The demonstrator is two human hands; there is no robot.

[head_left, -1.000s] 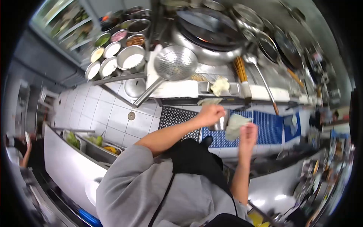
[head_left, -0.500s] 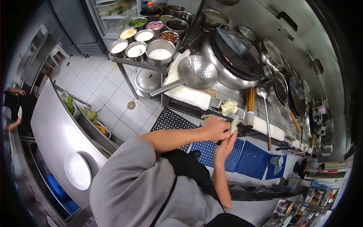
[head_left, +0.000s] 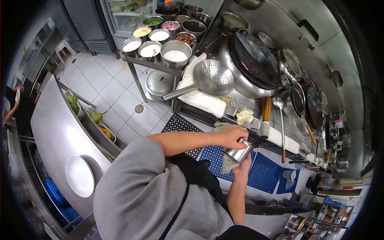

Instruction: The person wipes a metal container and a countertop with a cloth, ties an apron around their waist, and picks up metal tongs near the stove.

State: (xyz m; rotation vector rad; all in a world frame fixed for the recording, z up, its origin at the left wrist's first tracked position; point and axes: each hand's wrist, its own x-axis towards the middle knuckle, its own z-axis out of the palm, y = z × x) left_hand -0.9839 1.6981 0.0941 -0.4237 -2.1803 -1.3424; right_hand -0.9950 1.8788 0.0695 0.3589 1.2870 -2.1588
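Observation:
A shiny metal cup [head_left: 237,153] lies tilted between my two hands, over the blue floor mats. My left hand [head_left: 231,136] reaches in from the left, its fingers closed over the cup's upper side. From below, my right hand [head_left: 243,165] is wrapped round the cup's lower right side. A pale grey-green cloth [head_left: 228,164] hangs down beside the cup, and more of it shows behind my left wrist. Which fingers press on the cloth is hidden. Near my hands, a crumpled cream cloth [head_left: 244,115] sits on the stove's front ledge.
A perforated strainer [head_left: 213,78] rests on a folded white towel [head_left: 204,102]. Beyond are a wok [head_left: 256,58], a bamboo brush [head_left: 266,118] and a ladle [head_left: 279,103]. Several ingredient pots [head_left: 176,55] stand on a rack. Left, a white plate [head_left: 79,176] sits on a steel counter [head_left: 52,132]; another person [head_left: 14,104] stands beyond.
The metal cup has turned up into view between my hands; before, it was mostly hidden. The cloth between my fingers has shifted down behind the cup. The view has swung slightly.

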